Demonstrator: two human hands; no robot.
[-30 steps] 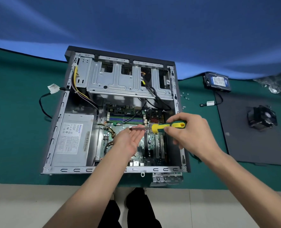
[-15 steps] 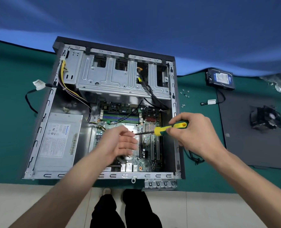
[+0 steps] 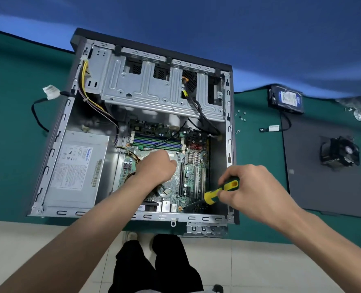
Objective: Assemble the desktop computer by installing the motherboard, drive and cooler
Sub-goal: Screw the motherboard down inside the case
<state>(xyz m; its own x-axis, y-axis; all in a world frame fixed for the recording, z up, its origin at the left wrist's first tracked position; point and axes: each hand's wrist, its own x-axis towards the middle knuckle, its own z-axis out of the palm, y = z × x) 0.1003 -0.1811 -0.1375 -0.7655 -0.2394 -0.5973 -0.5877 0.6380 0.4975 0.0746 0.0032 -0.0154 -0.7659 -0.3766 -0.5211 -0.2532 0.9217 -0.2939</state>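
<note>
Green circuit board fills the floor of the open case, so the motherboard is already lying in place and I judge I am at the step of screwing it down. My right hand is wrapped around the yellow-and-green screwdriver, its shaft slanting down to the left with the tip at a brass-ringed mounting hole near the board's near edge. My left hand rests on the middle of the board with its fingers curled under; whether it holds a screw I cannot tell. The drive and the cooler wait well apart on the surface, right of the case, with loose screws just beside its wall. Next, I think, the tip must sit square in the screw head before turning, without slipping onto the board.
</note>
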